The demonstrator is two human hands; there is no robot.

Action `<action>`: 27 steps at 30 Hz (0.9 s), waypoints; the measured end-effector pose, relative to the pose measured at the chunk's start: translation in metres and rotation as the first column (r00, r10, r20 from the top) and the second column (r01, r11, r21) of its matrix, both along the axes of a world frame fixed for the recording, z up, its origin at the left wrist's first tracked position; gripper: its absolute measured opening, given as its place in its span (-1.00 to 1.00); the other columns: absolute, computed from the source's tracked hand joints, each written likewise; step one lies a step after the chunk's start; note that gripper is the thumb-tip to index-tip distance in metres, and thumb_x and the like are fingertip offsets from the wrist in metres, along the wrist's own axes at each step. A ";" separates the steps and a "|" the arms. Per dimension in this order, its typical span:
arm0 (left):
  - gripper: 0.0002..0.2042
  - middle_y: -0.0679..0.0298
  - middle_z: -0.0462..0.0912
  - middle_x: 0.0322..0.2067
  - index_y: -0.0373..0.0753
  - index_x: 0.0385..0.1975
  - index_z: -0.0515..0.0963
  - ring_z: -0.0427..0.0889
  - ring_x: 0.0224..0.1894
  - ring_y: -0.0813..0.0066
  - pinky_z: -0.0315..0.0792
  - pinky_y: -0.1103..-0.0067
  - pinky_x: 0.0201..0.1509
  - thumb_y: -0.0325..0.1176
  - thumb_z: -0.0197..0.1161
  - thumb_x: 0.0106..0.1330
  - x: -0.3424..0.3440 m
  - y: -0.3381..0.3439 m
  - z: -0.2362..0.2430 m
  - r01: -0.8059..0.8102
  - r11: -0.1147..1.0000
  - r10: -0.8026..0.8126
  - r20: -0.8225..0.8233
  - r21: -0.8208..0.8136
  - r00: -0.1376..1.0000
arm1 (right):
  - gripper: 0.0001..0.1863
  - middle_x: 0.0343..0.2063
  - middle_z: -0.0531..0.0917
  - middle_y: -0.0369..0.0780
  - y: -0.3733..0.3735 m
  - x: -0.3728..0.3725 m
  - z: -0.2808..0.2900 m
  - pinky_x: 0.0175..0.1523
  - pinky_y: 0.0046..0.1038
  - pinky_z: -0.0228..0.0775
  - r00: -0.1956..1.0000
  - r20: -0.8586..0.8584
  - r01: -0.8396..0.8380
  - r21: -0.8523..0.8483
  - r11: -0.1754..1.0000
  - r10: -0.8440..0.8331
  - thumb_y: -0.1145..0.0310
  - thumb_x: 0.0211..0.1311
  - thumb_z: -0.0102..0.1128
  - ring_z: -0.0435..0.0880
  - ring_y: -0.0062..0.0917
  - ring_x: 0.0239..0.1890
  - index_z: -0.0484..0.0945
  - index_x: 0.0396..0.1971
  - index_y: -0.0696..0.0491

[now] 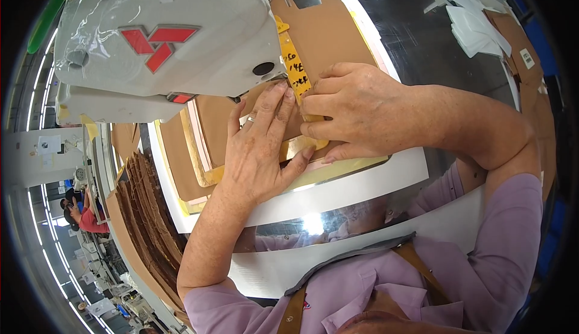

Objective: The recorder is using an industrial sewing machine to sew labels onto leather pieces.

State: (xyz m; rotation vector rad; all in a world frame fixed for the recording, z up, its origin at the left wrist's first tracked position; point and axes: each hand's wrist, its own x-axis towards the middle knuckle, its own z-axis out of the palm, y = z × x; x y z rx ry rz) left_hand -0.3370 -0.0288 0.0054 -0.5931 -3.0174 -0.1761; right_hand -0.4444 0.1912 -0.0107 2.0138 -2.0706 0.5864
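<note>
My left hand [260,120], a ring on one finger, lies flat with fingers stretched out on a brown sheet, its fingertips right beside the grey machine head [169,38]. Bent over the yellow strip [294,62] with black handwriting, my right hand [362,108] has its fingertips pressed to the strip's edge. The strip runs across the large brown panel [325,29]. Under both hands sits a yellow-edged flat frame [208,176] around brown sheets. The machine's needle area is hidden behind the head and my left fingers.
A white sheet [338,186] lies beneath the work, over a shiny metal plate [313,228]. Stacked brown pieces [148,204] stand at the left. White scraps [473,26] and brown sheets [531,86] lie at the far right. Another person [87,213] sits far left.
</note>
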 end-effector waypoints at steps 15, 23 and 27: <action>-0.44 0.16 0.57 0.25 -0.21 0.21 0.59 0.55 0.27 0.23 0.12 0.19 0.41 -0.08 0.33 0.22 -0.007 -0.010 0.000 -0.058 0.998 0.059 -0.043 0.029 0.997 | -0.44 -0.08 0.75 -0.13 -0.006 -0.023 -0.010 0.25 -0.29 0.43 0.994 -0.020 0.110 -0.083 0.990 -0.112 -0.13 0.31 0.27 0.69 -0.30 0.05 0.71 -0.08 0.12; -0.43 0.15 0.64 0.16 -0.17 0.22 0.57 0.61 0.22 0.28 0.01 0.01 0.45 -0.04 0.34 0.23 -0.009 -0.023 -0.010 -0.073 0.990 0.090 -0.138 0.117 0.986 | -0.36 0.01 0.73 -0.12 -0.008 -0.029 -0.011 0.36 -0.26 0.32 0.979 -0.032 0.199 -0.018 0.980 -0.199 -0.19 0.35 0.21 0.63 -0.32 0.15 0.67 0.08 0.11; -0.41 0.10 0.70 0.09 -0.25 0.20 0.59 0.63 0.21 0.26 -0.04 0.08 0.51 -0.05 0.36 0.21 -0.006 -0.026 -0.011 -0.134 0.990 0.139 -0.227 0.040 0.964 | -0.33 0.15 0.67 -0.14 -0.014 -0.030 -0.012 0.46 -0.25 0.20 0.964 -0.079 0.254 0.002 0.967 -0.253 -0.18 0.40 0.17 0.54 -0.33 0.29 0.60 0.21 0.10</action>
